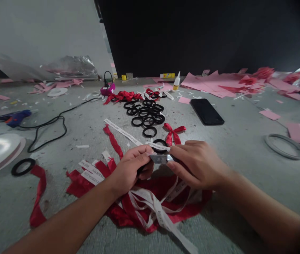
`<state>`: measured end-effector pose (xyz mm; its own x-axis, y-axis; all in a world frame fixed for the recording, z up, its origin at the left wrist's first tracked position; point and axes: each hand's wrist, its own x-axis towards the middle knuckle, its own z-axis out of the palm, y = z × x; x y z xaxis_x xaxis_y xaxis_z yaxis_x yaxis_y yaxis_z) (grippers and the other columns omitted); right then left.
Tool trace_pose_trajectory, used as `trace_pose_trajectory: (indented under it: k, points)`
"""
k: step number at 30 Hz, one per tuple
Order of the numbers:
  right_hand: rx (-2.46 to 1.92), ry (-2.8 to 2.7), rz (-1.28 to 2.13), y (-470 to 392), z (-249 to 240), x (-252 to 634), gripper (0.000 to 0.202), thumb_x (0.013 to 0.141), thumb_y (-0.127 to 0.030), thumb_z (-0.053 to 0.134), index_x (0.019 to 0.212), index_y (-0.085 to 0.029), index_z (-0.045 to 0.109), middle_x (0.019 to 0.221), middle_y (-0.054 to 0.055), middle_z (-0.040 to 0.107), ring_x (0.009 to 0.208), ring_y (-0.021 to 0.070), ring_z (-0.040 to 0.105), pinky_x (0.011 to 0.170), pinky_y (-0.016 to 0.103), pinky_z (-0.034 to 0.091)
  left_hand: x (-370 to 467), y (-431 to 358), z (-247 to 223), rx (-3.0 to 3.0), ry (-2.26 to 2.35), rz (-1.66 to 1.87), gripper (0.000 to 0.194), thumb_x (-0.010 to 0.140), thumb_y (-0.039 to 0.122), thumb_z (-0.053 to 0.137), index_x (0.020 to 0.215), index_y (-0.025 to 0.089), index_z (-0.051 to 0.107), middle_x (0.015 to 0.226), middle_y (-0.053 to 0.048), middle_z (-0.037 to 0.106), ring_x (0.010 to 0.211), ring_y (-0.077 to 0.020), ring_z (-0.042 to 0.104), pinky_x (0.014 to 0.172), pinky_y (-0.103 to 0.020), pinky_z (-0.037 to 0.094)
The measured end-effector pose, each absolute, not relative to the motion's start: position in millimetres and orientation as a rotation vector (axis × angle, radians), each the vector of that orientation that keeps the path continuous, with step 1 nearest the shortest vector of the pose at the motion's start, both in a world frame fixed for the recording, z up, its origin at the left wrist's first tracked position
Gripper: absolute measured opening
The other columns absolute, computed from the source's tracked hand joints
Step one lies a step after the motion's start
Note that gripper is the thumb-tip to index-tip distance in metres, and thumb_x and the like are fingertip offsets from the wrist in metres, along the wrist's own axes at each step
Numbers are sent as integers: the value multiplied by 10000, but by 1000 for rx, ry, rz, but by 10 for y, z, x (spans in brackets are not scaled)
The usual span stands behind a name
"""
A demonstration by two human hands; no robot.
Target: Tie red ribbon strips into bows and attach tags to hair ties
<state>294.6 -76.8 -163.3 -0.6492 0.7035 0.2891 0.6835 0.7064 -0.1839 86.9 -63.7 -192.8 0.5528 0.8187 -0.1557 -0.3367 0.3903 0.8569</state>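
Note:
My left hand (132,165) is closed around what looks like a black ring (140,170), mostly hidden by the fingers. In my right hand (196,162) is a cutter knife, its short metal blade (159,158) reaching to my left thumb and its handle covered by my palm. Just beyond the fingertips, a white printed ribbon (156,146) crosses another black ring (162,141) on the surface. Below both hands lies a heap of red ribbon (123,211) and white printed ribbon (163,215). A red bow (175,132) sits beyond my right hand.
Black rings (144,113) are piled ahead, with red bows (125,96) behind. A phone (207,111), glue bottle (176,82) and pink paper (208,83) lie farther right. At left are a ribbon spool (4,150), a blue glue gun (16,117) and its cord (51,121).

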Motion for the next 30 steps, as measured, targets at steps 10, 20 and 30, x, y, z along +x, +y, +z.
trace_pose_trajectory:
  k: [10, 20, 30]
  points:
    - [-1113, -2571, 81, -780, -1667, 2928, 320, 973, -406, 336, 772, -200, 476, 625, -12, 490, 521, 136, 367, 563, 322, 240, 879, -657, -1897, 923, 669, 799, 306, 838, 393, 630, 699, 164, 482, 511, 54, 400, 424, -47, 322, 406, -153, 245]
    - [-1167, -2553, 150, -794, -1672, 2893, 331, 972, -429, 319, 770, -202, 452, 627, -7, 489, 530, 138, 373, 569, 319, 240, 854, -640, -1938, 1042, 619, 838, 245, 884, 405, 595, 813, 177, 541, 532, 62, 394, 429, -45, 300, 410, -155, 257]
    - [-1246, -2502, 235, -821, -1659, 2872, 329, 969, -436, 317, 776, -202, 443, 629, 2, 505, 541, 143, 389, 564, 308, 225, 846, -651, -1961, 1257, 652, 973, 184, 903, 387, 585, 927, 205, 585, 557, 68, 368, 442, -53, 299, 410, -167, 235]
